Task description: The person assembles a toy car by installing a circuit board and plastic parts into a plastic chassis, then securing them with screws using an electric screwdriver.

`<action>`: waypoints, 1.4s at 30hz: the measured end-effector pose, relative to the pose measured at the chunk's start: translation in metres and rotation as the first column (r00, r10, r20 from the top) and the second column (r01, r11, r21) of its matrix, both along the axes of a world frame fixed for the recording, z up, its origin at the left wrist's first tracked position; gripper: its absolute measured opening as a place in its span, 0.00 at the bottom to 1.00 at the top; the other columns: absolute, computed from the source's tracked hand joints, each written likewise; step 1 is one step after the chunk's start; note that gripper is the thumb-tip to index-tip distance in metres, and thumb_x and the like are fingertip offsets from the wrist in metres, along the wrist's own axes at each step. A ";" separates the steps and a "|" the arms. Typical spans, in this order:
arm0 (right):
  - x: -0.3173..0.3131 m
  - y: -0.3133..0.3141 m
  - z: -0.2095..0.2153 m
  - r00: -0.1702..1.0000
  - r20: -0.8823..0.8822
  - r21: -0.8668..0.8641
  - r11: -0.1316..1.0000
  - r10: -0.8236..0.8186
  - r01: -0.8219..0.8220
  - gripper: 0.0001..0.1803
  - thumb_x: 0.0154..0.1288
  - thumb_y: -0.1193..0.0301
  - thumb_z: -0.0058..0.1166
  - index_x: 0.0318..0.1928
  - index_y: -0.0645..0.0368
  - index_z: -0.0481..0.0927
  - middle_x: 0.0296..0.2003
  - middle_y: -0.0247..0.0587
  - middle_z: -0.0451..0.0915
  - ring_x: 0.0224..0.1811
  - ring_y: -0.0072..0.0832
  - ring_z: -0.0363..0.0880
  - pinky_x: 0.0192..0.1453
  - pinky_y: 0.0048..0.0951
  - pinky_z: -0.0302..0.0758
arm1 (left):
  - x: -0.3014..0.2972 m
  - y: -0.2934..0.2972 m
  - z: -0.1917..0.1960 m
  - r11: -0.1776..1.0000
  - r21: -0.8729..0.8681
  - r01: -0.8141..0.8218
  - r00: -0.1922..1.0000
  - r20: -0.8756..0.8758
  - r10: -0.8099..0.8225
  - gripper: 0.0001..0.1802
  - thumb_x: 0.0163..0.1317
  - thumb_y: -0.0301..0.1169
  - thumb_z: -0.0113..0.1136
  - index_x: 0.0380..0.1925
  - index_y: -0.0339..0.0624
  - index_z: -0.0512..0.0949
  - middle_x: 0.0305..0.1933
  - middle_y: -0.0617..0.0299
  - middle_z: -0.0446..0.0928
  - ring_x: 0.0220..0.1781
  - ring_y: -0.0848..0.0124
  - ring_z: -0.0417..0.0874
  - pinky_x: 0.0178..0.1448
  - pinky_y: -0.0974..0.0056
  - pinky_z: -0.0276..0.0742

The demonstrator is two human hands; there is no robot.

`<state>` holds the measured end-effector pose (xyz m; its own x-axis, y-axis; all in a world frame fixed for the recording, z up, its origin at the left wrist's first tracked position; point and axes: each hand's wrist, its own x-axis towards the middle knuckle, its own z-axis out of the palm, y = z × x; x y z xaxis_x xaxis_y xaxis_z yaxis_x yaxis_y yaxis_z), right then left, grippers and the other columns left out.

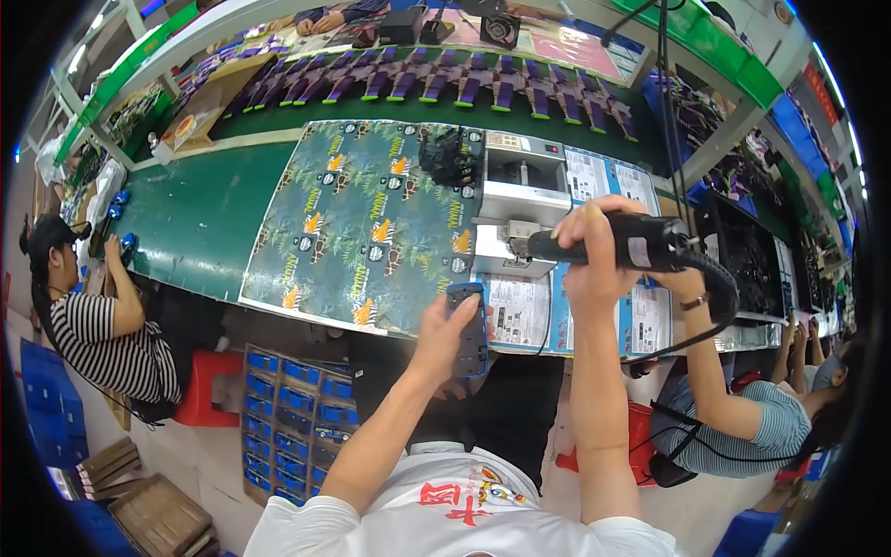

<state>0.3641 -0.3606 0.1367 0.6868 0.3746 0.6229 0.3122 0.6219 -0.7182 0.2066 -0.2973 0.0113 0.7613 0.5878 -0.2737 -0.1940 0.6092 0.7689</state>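
Observation:
My left hand grips a flat black-and-blue rectangular casing at the front edge of the bench, its thumb across the upper part. With my right hand I hold a black electric screwdriver level, its nose pointing left. The nose reaches the metal front of a grey-white screw feeder; whether the bit touches a screw there is too small to tell. A pile of small black parts lies left of the feeder.
A printed sheet covers the bench at left, with instruction sheets below the feeder. The screwdriver's cord loops at right, by a co-worker's arm. Purple-green pieces line the belt behind. A partitioned tray holds blue casings.

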 end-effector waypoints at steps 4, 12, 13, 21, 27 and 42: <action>-0.002 0.022 -0.017 0.995 0.047 -0.079 0.992 -0.092 0.095 0.11 0.58 0.80 0.66 0.36 0.60 0.76 0.25 0.32 0.77 0.22 0.15 0.75 0.26 0.17 0.70 | 0.001 0.001 -0.005 1.000 0.014 0.028 0.999 0.029 -0.028 0.14 0.68 0.36 0.60 0.48 0.40 0.74 0.39 0.56 0.82 0.32 0.71 0.84 0.36 0.64 0.83; -0.004 0.035 0.002 0.997 -0.004 -0.179 0.981 -0.082 0.080 0.09 0.60 0.79 0.63 0.31 0.61 0.73 0.16 0.32 0.73 0.14 0.18 0.71 0.21 0.20 0.67 | 0.003 0.002 -0.006 0.999 -0.014 0.028 0.995 0.092 -0.027 0.12 0.66 0.30 0.62 0.47 0.39 0.76 0.39 0.59 0.83 0.33 0.72 0.84 0.38 0.66 0.82; -0.004 0.032 0.005 0.996 -0.044 -0.233 0.970 -0.077 0.065 0.09 0.61 0.79 0.61 0.31 0.60 0.72 0.16 0.34 0.71 0.14 0.21 0.70 0.21 0.24 0.68 | 0.003 0.001 -0.006 0.999 0.016 0.036 0.997 0.073 -0.037 0.12 0.65 0.30 0.62 0.47 0.38 0.77 0.40 0.58 0.83 0.34 0.72 0.84 0.38 0.66 0.82; -0.041 -0.010 -0.001 0.965 -0.131 0.065 0.973 0.228 -0.221 0.10 0.70 0.66 0.47 0.37 0.59 0.67 0.22 0.36 0.67 0.19 0.25 0.67 0.25 0.28 0.70 | 0.003 -0.004 0.001 0.988 0.153 0.022 1.000 0.011 -0.024 0.11 0.62 0.26 0.64 0.43 0.36 0.81 0.34 0.63 0.83 0.32 0.79 0.81 0.38 0.70 0.78; -0.043 -0.008 -0.017 0.971 -0.112 0.046 0.977 0.210 -0.206 0.09 0.70 0.68 0.49 0.39 0.60 0.67 0.22 0.37 0.68 0.20 0.25 0.69 0.26 0.28 0.72 | 0.005 -0.005 0.004 0.988 0.151 0.016 1.000 -0.008 -0.015 0.09 0.61 0.24 0.64 0.42 0.36 0.82 0.34 0.65 0.83 0.33 0.82 0.80 0.38 0.72 0.77; -0.046 -0.009 -0.039 0.963 -0.071 0.043 0.965 0.261 -0.258 0.13 0.66 0.69 0.58 0.34 0.58 0.66 0.22 0.37 0.70 0.20 0.25 0.68 0.26 0.27 0.73 | 0.005 -0.009 0.005 0.973 0.229 0.013 0.999 -0.031 -0.006 0.11 0.61 0.23 0.64 0.44 0.34 0.81 0.39 0.65 0.83 0.37 0.83 0.79 0.42 0.72 0.77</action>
